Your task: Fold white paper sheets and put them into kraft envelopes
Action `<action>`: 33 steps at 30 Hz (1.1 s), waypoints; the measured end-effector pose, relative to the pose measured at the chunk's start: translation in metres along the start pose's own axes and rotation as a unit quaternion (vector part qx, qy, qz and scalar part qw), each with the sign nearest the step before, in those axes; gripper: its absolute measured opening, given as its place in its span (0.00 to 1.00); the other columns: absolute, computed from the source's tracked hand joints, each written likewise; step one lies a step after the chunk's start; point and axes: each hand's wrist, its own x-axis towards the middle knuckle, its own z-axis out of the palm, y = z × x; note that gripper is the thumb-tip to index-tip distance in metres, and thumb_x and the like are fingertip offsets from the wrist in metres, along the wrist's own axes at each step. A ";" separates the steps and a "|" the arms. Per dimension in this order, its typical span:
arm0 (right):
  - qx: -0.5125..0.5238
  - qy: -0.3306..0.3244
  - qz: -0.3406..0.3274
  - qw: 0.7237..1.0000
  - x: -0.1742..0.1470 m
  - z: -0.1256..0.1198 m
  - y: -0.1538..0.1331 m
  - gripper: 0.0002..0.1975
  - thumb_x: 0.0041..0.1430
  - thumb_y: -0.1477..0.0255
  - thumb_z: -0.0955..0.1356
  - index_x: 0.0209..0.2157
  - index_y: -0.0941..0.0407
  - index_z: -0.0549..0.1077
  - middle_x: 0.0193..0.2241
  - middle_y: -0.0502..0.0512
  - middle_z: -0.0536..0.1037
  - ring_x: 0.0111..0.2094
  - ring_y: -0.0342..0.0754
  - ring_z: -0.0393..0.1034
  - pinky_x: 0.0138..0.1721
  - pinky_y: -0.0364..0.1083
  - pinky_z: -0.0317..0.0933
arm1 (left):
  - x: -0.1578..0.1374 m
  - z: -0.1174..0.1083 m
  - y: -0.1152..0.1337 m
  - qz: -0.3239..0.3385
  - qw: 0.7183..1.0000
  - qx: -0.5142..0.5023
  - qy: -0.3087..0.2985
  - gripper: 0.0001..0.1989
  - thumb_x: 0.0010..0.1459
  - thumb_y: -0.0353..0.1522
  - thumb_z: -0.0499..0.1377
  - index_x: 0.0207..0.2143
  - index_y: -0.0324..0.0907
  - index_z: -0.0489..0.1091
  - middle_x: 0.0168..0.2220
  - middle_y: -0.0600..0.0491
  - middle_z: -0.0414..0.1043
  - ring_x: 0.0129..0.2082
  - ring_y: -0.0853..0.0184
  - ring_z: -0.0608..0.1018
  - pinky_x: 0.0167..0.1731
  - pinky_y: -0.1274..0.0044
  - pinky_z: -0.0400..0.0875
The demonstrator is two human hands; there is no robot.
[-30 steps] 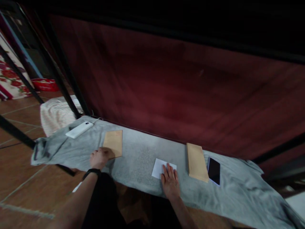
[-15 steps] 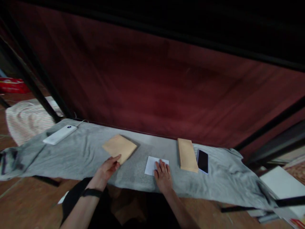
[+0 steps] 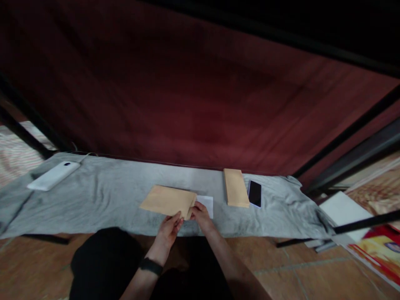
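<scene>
A brown paper envelope [image 3: 170,200] is held above the grey cloth, its right end toward my right hand. My left hand [image 3: 170,228] grips its lower edge near the right corner, thumb on top. The fingers of my right hand [image 3: 200,213] pinch the envelope's right end; their tips are partly hidden. A white sheet of paper [image 3: 206,205] lies on the cloth, just behind and beside my right hand, partly covered by the hand and the envelope. Farther right lies a stack of brown envelopes [image 3: 236,187].
A phone with a dark screen [image 3: 255,193] lies right of the stack. A white oblong device [image 3: 54,176] with a cord sits at the left. Grey cloth [image 3: 118,187] covers the bench, with a dark red panel [image 3: 200,116] rising behind it. A black bar [image 3: 365,221] stands at the right.
My left hand has brought the envelope to the right and turned it. My right hand has left the flat white paper and now pinches the envelope's end. The view has shifted slightly right.
</scene>
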 end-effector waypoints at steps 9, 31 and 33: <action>0.015 -0.038 -0.013 0.999 -0.010 -0.003 -0.012 0.17 0.45 0.59 0.72 0.33 0.56 0.76 0.25 0.50 0.78 0.26 0.48 0.72 0.30 0.47 0.67 | -0.012 -0.007 -0.008 -0.018 0.997 0.064 -0.049 0.13 0.45 0.36 0.72 0.24 0.44 0.69 0.25 0.53 0.75 0.27 0.66 0.79 0.32 0.74 0.77; -0.133 -0.088 -0.113 0.981 -0.037 -0.053 -0.042 0.10 0.54 0.74 0.65 0.37 0.53 0.76 0.33 0.48 0.81 0.36 0.48 0.75 0.43 0.48 0.69 | 0.035 -0.006 0.047 0.449 0.431 0.742 -0.248 0.63 0.40 0.48 0.68 0.72 0.44 0.37 0.72 0.36 0.41 0.71 0.43 0.46 0.65 0.49 0.37; -0.127 -0.105 -0.125 0.978 -0.038 -0.055 -0.042 0.11 0.53 0.74 0.64 0.37 0.52 0.76 0.33 0.47 0.81 0.37 0.48 0.76 0.44 0.48 0.69 | 0.034 -0.005 0.046 0.446 0.429 0.741 -0.260 0.64 0.40 0.48 0.68 0.72 0.44 0.36 0.72 0.35 0.38 0.71 0.44 0.46 0.65 0.49 0.37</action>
